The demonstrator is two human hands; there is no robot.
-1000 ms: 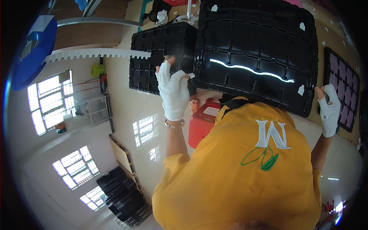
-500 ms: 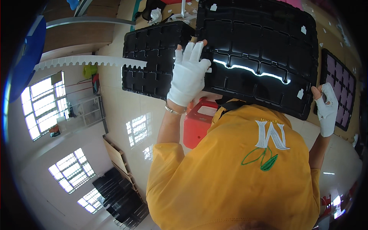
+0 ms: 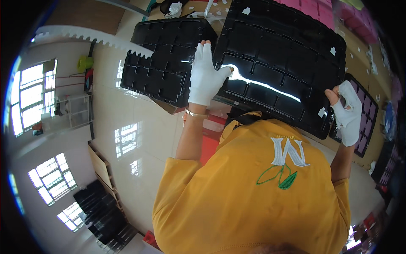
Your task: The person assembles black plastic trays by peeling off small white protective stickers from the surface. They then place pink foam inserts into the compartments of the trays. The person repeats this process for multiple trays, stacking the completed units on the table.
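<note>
A large black moulded plastic tray [image 3: 275,55] lies in front of me, glossy, with raised ribs and a few small white patches. At its left edge my left hand [image 3: 206,76], in a white fingertip-less glove, has straight fingers pointing away and its thumb spread over the tray's rim. My right hand [image 3: 347,112], gloved the same way, is at the near right corner, thumb on the rim and fingers curled round the outside; the fingertips are hidden. Left of the big tray stands a second black moulded tray [image 3: 163,59], apparently on a carton.
Pink blocks [image 3: 311,7] lie at the far side. A black tray with purple cells [image 3: 367,114] is on the brown table [image 3: 363,59] at right, with paper scraps. A white toothed strip [image 3: 97,36] juts in from the left. Something red [image 3: 210,146] is beside my waist.
The view has shifted. My left hand has drawn its fingers together and straightened them, thumb now over the tray's rim. The big tray has turned slightly; my right hand stays at its corner.
</note>
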